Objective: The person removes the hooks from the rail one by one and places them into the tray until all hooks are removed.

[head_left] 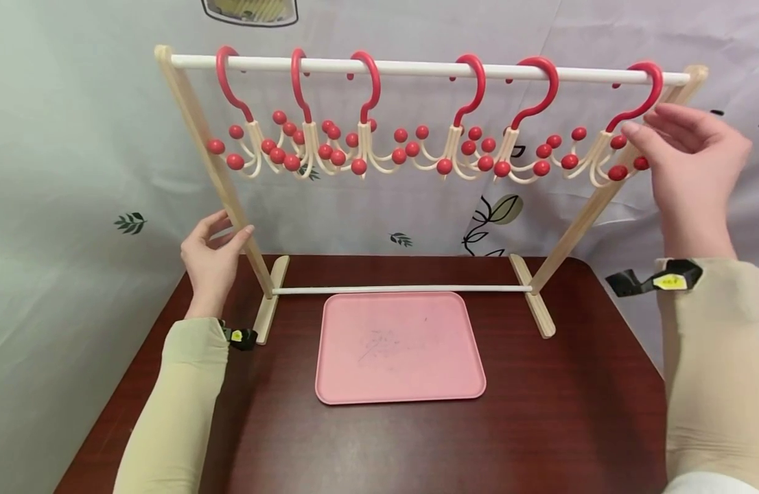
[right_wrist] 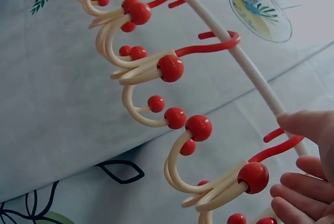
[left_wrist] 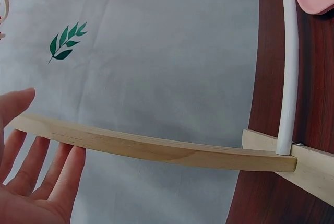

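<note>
A wooden rack with a white top bar stands on the table. Several hangers hang from it by red hooks, among them the far-right hanger with cream prongs tipped in red balls. My left hand is at the rack's left post. Its extended fingers reach the wood, while the thumb stands apart from it in the left wrist view. By the far-right red hook is my right hand, thumb and fingers spread apart. Whether it touches the hook or bar, I cannot tell.
A pink tray lies on the dark red-brown table, just in front of the rack's lower white bar. The wooden feet flank it. A pale patterned cloth hangs behind.
</note>
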`<action>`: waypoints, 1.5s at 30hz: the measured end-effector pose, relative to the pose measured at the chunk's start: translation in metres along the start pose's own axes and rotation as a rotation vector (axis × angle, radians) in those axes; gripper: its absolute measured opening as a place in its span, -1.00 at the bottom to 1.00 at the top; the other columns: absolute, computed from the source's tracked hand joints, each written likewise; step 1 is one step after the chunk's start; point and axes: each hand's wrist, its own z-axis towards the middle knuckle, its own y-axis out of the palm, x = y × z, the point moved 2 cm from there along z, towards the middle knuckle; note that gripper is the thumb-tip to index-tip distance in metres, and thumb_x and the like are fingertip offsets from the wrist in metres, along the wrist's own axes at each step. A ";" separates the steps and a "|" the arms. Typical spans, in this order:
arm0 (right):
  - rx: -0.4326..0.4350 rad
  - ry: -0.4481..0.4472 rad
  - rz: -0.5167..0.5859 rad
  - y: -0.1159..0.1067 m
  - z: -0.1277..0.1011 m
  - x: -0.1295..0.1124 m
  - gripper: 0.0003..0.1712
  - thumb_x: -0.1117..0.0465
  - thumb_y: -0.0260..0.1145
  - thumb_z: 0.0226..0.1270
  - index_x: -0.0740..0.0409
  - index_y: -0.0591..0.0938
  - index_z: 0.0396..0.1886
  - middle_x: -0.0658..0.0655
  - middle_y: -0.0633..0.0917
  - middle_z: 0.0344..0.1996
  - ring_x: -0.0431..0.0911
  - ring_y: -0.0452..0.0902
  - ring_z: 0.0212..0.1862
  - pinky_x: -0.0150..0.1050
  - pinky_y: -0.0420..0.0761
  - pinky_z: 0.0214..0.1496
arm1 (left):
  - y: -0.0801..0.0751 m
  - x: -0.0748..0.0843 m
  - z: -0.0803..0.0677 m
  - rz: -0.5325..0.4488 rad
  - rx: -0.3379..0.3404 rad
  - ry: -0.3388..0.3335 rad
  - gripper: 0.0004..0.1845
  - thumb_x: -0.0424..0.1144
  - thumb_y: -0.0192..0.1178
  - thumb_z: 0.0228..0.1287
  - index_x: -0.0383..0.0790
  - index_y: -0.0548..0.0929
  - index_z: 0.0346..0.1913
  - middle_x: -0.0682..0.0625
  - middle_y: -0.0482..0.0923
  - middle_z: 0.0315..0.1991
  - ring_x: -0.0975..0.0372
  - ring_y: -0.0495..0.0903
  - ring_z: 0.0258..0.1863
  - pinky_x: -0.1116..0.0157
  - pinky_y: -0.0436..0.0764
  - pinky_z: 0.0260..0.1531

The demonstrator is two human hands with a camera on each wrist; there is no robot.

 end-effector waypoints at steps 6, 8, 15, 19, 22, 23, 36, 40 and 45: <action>-0.002 0.040 0.049 0.008 0.015 -0.001 -0.34 0.11 0.77 -0.16 0.10 0.76 0.04 0.04 0.78 -0.13 -0.17 0.73 -0.21 -0.52 0.60 -0.41 | 0.001 0.001 0.003 0.022 0.043 0.005 -0.50 -0.09 0.52 0.19 0.01 0.72 0.21 0.01 0.68 0.05 0.18 0.70 -0.04 0.40 0.68 -0.14; 0.007 0.042 0.072 0.010 0.017 -0.001 -0.37 0.13 0.76 -0.14 0.13 0.76 0.01 0.07 0.78 -0.18 -0.16 0.74 -0.31 -0.52 0.55 -0.52 | 0.002 0.001 0.003 0.024 0.052 0.001 -0.52 -0.09 0.52 0.18 0.01 0.73 0.19 0.00 0.69 0.02 0.19 0.71 -0.07 0.40 0.68 -0.15; 0.042 0.009 0.078 0.013 0.018 0.001 -0.49 0.17 0.71 -0.03 0.14 0.74 -0.05 0.06 0.77 -0.21 -0.18 0.72 -0.41 -0.52 0.49 -0.58 | 0.003 0.000 0.005 0.015 0.071 -0.002 -0.56 -0.11 0.51 0.20 0.00 0.75 0.17 -0.01 0.71 -0.03 0.21 0.72 -0.15 0.44 0.68 -0.21; 0.044 -0.023 0.151 0.015 0.015 -0.002 -0.49 0.22 0.72 -0.07 0.19 0.75 -0.07 0.12 0.77 -0.19 -0.14 0.73 -0.35 -0.55 0.60 -0.45 | 0.002 0.000 0.005 0.012 0.074 0.002 -0.57 -0.12 0.49 0.22 0.00 0.75 0.16 -0.02 0.71 -0.03 0.22 0.72 -0.16 0.45 0.69 -0.22; 0.054 -0.046 0.199 0.016 0.012 -0.007 -0.48 0.25 0.73 -0.09 0.22 0.74 -0.08 0.15 0.76 -0.18 -0.11 0.74 -0.31 -0.53 0.63 -0.39 | 0.001 0.000 0.005 0.014 0.075 -0.004 -0.58 -0.11 0.49 0.23 0.02 0.75 0.16 -0.02 0.71 -0.02 0.25 0.72 -0.17 0.47 0.68 -0.23; 0.060 -0.055 0.211 0.016 0.011 -0.009 -0.49 0.26 0.73 -0.09 0.23 0.74 -0.09 0.16 0.76 -0.18 -0.10 0.75 -0.30 -0.52 0.65 -0.34 | 0.001 0.000 0.005 0.014 0.075 -0.007 -0.58 -0.11 0.48 0.23 0.03 0.75 0.16 -0.02 0.71 -0.02 0.27 0.72 -0.17 0.48 0.68 -0.24; 0.118 -0.079 0.202 0.005 0.004 -0.029 -0.44 0.16 0.70 -0.04 0.15 0.72 0.00 0.10 0.74 -0.02 -0.16 0.73 -0.08 -0.46 0.57 0.08 | 0.003 -0.001 0.006 0.021 0.084 0.024 -0.61 -0.15 0.49 0.23 -0.01 0.77 0.13 -0.05 0.73 -0.04 0.24 0.73 -0.20 0.51 0.67 -0.30; 0.124 -0.049 0.157 -0.001 -0.001 -0.032 -0.42 0.08 0.68 -0.01 0.08 0.73 0.05 0.04 0.73 0.04 -0.19 0.71 -0.02 -0.50 0.57 0.07 | 0.003 0.000 0.005 0.028 0.087 0.033 -0.62 -0.15 0.48 0.23 -0.02 0.78 0.13 -0.05 0.73 -0.04 0.23 0.73 -0.20 0.51 0.67 -0.29; 0.153 -0.032 0.071 -0.006 -0.018 -0.035 -0.41 -0.01 0.65 0.02 0.03 0.73 0.08 0.00 0.72 0.07 -0.22 0.71 -0.04 -0.56 0.59 -0.12 | 0.002 0.001 0.005 0.028 0.089 0.030 -0.62 -0.15 0.49 0.23 -0.02 0.78 0.12 -0.05 0.73 -0.05 0.27 0.73 -0.23 0.51 0.67 -0.30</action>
